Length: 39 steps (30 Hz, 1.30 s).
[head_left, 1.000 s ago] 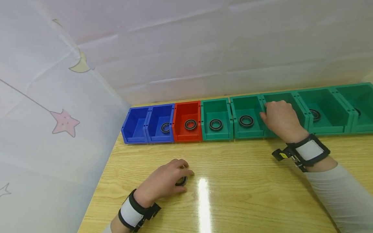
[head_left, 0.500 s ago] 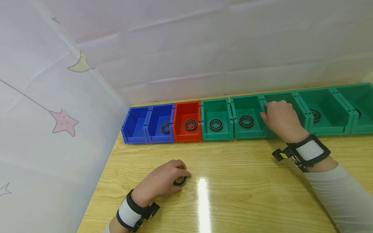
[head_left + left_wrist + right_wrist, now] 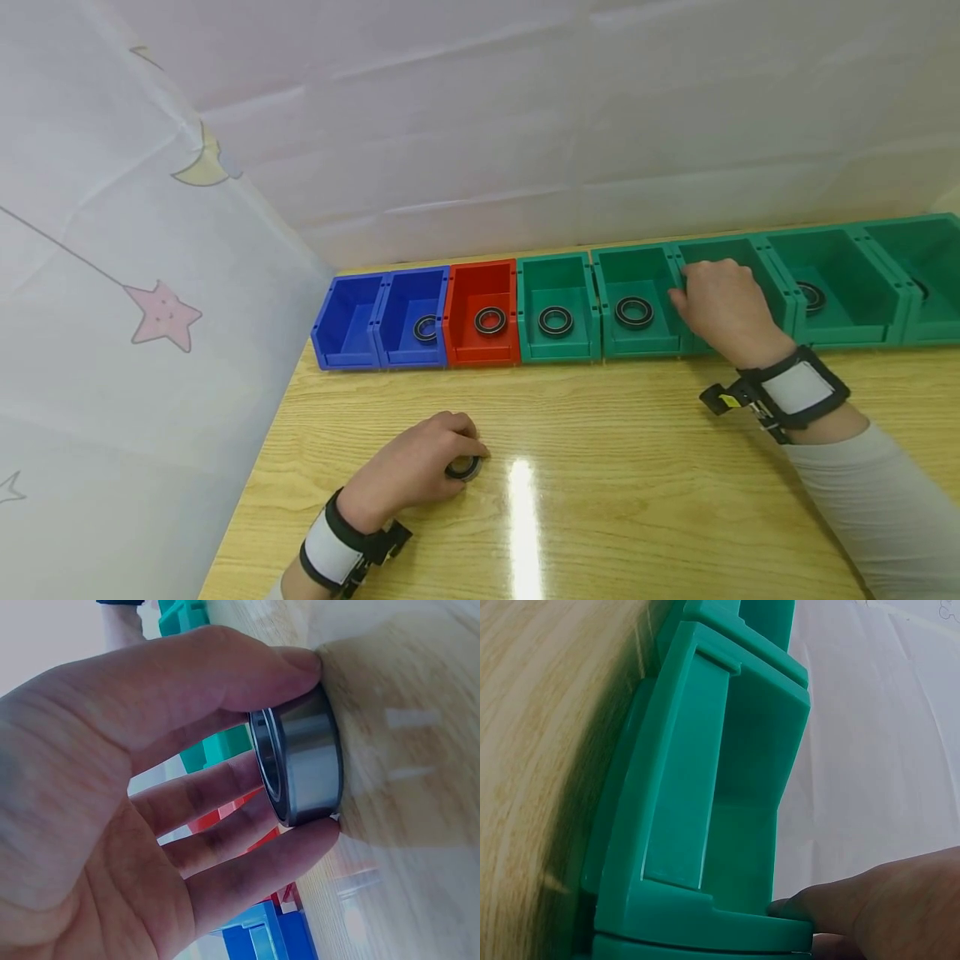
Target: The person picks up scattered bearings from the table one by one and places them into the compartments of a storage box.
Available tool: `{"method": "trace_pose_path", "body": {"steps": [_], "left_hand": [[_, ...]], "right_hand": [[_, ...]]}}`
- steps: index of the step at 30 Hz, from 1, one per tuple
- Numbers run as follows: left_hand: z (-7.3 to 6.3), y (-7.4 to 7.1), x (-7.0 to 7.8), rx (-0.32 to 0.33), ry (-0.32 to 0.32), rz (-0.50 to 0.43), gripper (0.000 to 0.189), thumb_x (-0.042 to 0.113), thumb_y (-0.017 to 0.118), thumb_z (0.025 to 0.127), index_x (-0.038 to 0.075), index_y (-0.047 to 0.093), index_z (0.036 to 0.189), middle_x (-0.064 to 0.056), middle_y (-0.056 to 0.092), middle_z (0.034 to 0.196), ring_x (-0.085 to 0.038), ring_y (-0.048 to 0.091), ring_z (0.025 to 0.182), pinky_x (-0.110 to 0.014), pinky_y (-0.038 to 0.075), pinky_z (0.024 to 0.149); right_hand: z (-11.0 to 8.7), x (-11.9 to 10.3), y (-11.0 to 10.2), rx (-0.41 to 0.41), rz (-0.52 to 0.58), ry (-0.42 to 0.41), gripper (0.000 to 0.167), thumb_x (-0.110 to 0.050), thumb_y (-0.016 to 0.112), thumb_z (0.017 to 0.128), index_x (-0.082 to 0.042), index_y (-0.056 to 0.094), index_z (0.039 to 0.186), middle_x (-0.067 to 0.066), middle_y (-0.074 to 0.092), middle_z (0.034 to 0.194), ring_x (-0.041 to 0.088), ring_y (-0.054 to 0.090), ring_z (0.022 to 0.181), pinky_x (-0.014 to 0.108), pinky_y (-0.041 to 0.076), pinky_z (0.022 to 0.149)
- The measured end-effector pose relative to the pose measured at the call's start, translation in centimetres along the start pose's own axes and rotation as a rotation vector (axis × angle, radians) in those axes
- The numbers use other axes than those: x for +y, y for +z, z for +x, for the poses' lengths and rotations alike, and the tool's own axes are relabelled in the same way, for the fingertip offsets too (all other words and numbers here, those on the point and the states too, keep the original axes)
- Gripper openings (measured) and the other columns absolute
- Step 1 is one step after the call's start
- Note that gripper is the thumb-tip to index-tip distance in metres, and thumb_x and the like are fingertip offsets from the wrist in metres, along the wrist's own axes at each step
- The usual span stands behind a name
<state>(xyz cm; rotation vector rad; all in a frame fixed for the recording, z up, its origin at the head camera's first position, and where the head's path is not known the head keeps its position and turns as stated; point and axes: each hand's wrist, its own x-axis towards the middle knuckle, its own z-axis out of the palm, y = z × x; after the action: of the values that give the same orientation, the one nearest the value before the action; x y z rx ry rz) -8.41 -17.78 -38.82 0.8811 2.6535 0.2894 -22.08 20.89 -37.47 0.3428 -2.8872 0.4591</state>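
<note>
My left hand [image 3: 411, 465] holds a ball bearing [image 3: 311, 765] by its rim, low at the wooden table. In the left wrist view, the thumb is on one side of its shiny outer ring and the fingers on the other; the ring stands close to the tabletop. My right hand [image 3: 726, 304] grips the side wall of a green bin [image 3: 682, 780] in the row at the back. Its thumb hooks over the wall's edge in the right wrist view, while most of its other fingers are hidden. The right hand covers part of the bin beneath it.
Left of the right hand, blue bins [image 3: 350, 321], a red bin [image 3: 480, 358] and green bins stand in line. Single bearings lie in several of them, such as one bearing [image 3: 556, 322] in green. A draped cloth wall [image 3: 480, 167] rises behind the row.
The left hand has drawn slightly left with the bearing, and its fingers have closed in around it. The right hand has stayed in place at the bin.
</note>
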Motion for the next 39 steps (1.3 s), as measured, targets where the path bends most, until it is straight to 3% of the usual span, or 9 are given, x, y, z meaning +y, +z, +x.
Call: {"method": "trace_pose_path", "body": {"steps": [12, 26, 33, 39], "left_hand": [[0.1, -0.1, -0.1, -0.013, 0.004, -0.017, 0.038, 0.015, 0.083, 0.077, 0.023, 0.076, 0.114, 0.006, 0.066, 0.108, -0.006, 0.057, 0.095, -0.023, 0.054, 0.088], [0.2, -0.6, -0.1, -0.001, 0.015, -0.021, 0.038, 0.014, 0.081, 0.077, 0.024, 0.076, 0.113, 0.007, 0.064, 0.105, -0.006, 0.054, 0.091, -0.022, 0.053, 0.085], [0.2, -1.0, -0.1, 0.019, 0.023, -0.01, 0.037, 0.012, 0.079, 0.076, 0.022, 0.076, 0.112, 0.007, 0.064, 0.105, -0.006, 0.055, 0.094, -0.023, 0.053, 0.085], [0.0, -1.4, -0.3, 0.08, 0.042, 0.025, 0.04, 0.009, 0.076, 0.072, 0.019, 0.077, 0.111, 0.006, 0.063, 0.104, -0.008, 0.056, 0.094, -0.025, 0.053, 0.085]], "right_hand": [[-0.1, 0.0, 0.1, 0.001, -0.002, -0.003, 0.026, -0.012, 0.066, 0.092, 0.013, 0.064, 0.083, 0.012, 0.048, 0.053, 0.021, 0.048, 0.041, 0.028, 0.035, 0.036], [0.0, 0.1, 0.1, 0.031, -0.001, -0.027, 0.029, -0.011, 0.067, 0.091, 0.005, 0.056, 0.069, 0.008, 0.042, 0.051, 0.021, 0.046, 0.04, 0.028, 0.033, 0.036], [0.0, 0.0, 0.0, 0.042, -0.006, -0.036, 0.03, -0.011, 0.067, 0.091, 0.003, 0.054, 0.067, 0.008, 0.041, 0.052, 0.021, 0.046, 0.041, 0.028, 0.033, 0.036], [0.0, 0.1, 0.1, 0.034, 0.007, -0.023, 0.029, -0.011, 0.066, 0.091, 0.004, 0.056, 0.069, 0.008, 0.04, 0.052, 0.021, 0.046, 0.041, 0.027, 0.032, 0.036]]}}
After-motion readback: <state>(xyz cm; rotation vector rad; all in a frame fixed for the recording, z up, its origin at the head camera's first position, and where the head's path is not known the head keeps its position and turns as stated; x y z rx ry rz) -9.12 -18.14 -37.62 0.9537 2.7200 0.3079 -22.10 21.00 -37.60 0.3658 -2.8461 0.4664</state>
